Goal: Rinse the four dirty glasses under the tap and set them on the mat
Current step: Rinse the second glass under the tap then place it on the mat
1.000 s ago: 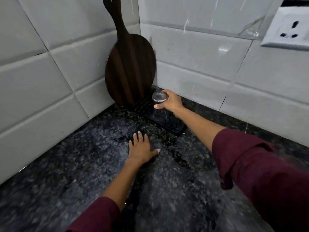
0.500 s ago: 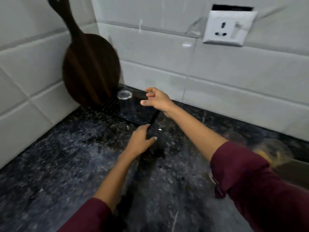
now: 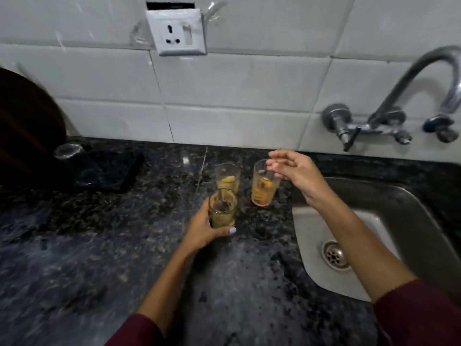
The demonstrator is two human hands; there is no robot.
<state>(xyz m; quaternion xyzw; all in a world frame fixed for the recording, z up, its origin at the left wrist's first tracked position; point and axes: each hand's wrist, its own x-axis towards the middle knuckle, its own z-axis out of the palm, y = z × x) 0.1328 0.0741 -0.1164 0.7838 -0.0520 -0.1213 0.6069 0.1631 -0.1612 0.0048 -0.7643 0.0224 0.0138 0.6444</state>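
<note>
Head view looks down on a dark speckled counter (image 3: 104, 245) with a steel sink (image 3: 411, 221) set into its right side and a white tiled wall behind. The left hand (image 3: 202, 231) is wrapped around the nearest dirty glass (image 3: 222, 208), fingers behind it and the thumb across the front near its base; the glass stands upright and seems to rest on the counter, though blur makes that hard to confirm. Just behind it, touching or nearly so, stands a second dirty glass (image 3: 227, 177) with yellow residue inside. A third dirty glass (image 3: 264, 183), also streaked orange-yellow, stands a little to the right, near the sink's edge. The right hand (image 3: 296, 171) hangs over the rim of this third glass with the fingers loosely spread and curled; the fingertips are at or just above the rim, and it grips nothing that I can make out. On the far left a dark mat (image 3: 117, 168) lies against the wall, and one clear glass (image 3: 68, 156) stands on it upside down, well apart from the dirty ones. A dark wooden board (image 3: 27, 126) leans on the wall beside the mat. A chrome tap (image 3: 399, 96) is mounted on the tiles above the sink, with no water visible, and a white socket (image 3: 178, 31) sits higher on the wall. Dark red sleeves (image 3: 419, 315) cover both forearms near the bottom edge.
</note>
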